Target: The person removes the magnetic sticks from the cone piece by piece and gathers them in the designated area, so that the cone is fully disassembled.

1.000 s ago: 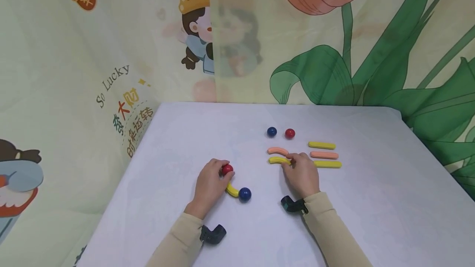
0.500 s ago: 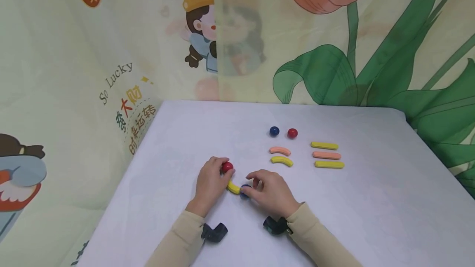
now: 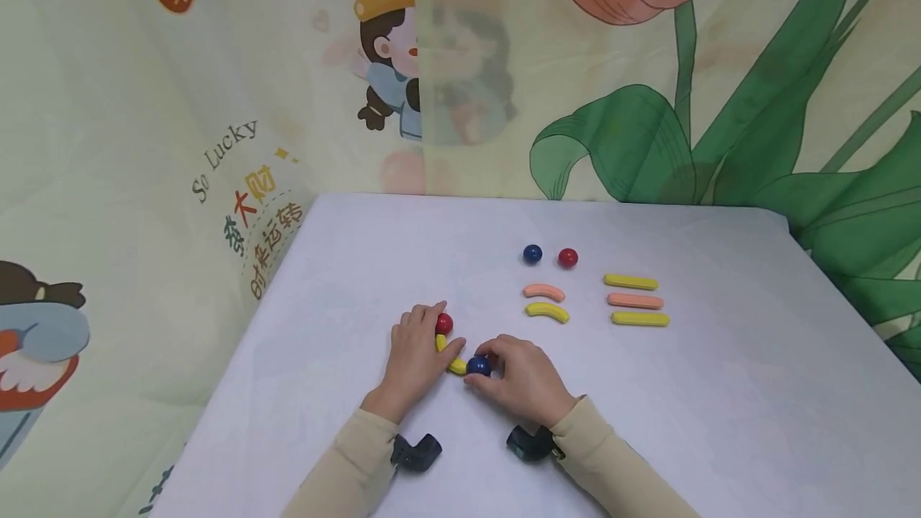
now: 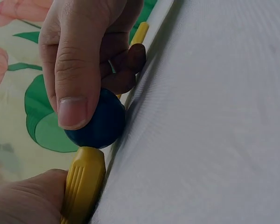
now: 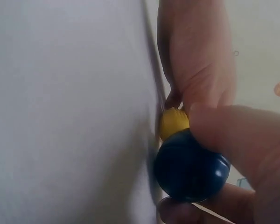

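My right hand (image 3: 524, 374) pinches a blue ball (image 3: 478, 366) between thumb and index finger, low over the white table. The ball meets the near end of a curved yellow stick (image 3: 458, 367); the left wrist view shows the grooved stick end (image 4: 85, 179) right against the blue ball (image 4: 107, 125). Over the stick's middle lies my left hand (image 3: 417, 354), holding it with the thumb on one side and fingers on the other. A red ball (image 3: 444, 324) sits at the stick's far end, beside the left index fingertip. Part of the stick is hidden under the thumb.
Farther back on the table (image 3: 388, 246) are a second blue ball (image 3: 532, 254) and red ball (image 3: 568, 258). In front of them lie curved pink (image 3: 544, 292) and yellow (image 3: 548, 312) sticks. Straight yellow (image 3: 631, 282) and pink (image 3: 635, 301) sticks lie to the right.
My right hand has left the curved yellow stick at the back and come near-left to the blue ball, now pinched. My left hand has shifted from the red ball onto the curved stick.
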`<state>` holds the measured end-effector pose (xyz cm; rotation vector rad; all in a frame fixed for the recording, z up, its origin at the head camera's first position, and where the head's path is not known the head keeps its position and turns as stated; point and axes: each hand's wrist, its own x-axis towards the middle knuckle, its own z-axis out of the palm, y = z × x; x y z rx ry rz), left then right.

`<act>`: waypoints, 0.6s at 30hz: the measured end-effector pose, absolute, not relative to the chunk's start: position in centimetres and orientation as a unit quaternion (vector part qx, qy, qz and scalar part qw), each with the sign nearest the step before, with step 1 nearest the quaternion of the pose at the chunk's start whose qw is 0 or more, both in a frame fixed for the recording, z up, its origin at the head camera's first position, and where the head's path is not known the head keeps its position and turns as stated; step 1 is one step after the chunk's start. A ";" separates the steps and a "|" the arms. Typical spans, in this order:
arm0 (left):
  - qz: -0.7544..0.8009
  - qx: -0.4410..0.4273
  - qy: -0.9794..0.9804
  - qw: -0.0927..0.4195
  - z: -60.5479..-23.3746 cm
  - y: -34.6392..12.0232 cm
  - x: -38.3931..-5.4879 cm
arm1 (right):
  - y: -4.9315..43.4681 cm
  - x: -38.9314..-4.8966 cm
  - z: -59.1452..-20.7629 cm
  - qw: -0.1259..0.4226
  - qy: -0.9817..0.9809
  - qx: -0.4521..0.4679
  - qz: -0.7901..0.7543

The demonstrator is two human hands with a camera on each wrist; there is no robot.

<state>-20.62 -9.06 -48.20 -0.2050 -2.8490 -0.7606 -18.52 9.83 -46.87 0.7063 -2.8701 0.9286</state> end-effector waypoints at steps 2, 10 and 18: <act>-0.258 -0.070 -0.959 0.096 -48.2 -9.1 -20.7 | 10.0 -18.6 -46.7 0.017 -0.927 0.223 0.301; -0.284 -0.056 -0.953 0.086 -48.2 -9.0 -20.7 | 12.8 -20.1 -45.6 0.019 -0.929 0.143 0.340; -0.284 -0.065 -0.952 0.091 -48.2 -9.1 -20.3 | 17.2 -23.2 -44.9 0.060 -0.923 0.049 0.377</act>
